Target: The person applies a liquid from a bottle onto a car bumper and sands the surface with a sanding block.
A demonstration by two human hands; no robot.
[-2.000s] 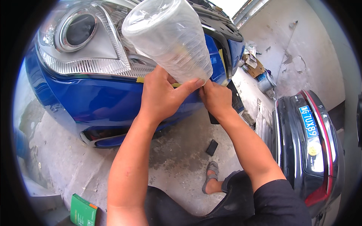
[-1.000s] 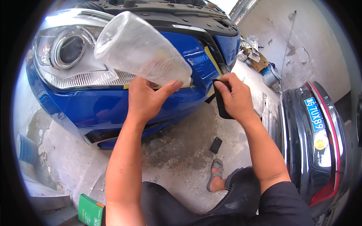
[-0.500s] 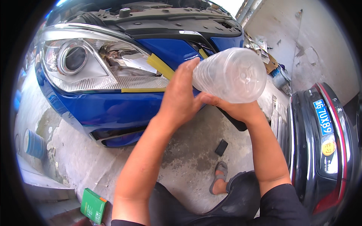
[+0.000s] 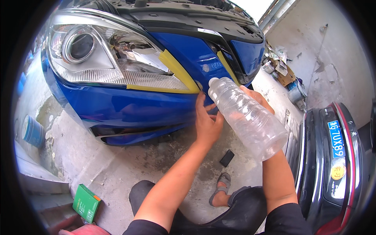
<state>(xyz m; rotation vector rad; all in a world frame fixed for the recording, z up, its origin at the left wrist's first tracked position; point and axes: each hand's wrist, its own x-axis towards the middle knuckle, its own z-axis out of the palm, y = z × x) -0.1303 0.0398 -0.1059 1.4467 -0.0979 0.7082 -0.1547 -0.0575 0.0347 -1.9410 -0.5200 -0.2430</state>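
A clear ribbed plastic bottle (image 4: 246, 117) tilts in front of the blue car bumper (image 4: 156, 105), its neck up and to the left, its base toward me. My right hand (image 4: 258, 98) grips it from behind, mostly hidden by it. Left of the bottle, my left hand (image 4: 209, 123) reaches up with the index finger stretched toward the bumper, near the corner of the yellow masking tape (image 4: 180, 74). Its other fingers are partly bent, and I see nothing held in them. The tape edges the lower and inner sides of the headlight (image 4: 94, 51).
A dark car (image 4: 333, 164) stands at the right. On the concrete floor lie a black phone-like object (image 4: 227, 158) and a green box (image 4: 86, 203); a blue bucket (image 4: 33, 131) is at the left. Clutter (image 4: 280, 64) lines the wall at the back right.
My left hand has come off the bottle's neck end and moved right and down beside the bumper. The bottle has swung in my right hand, its base now lower and nearer me.
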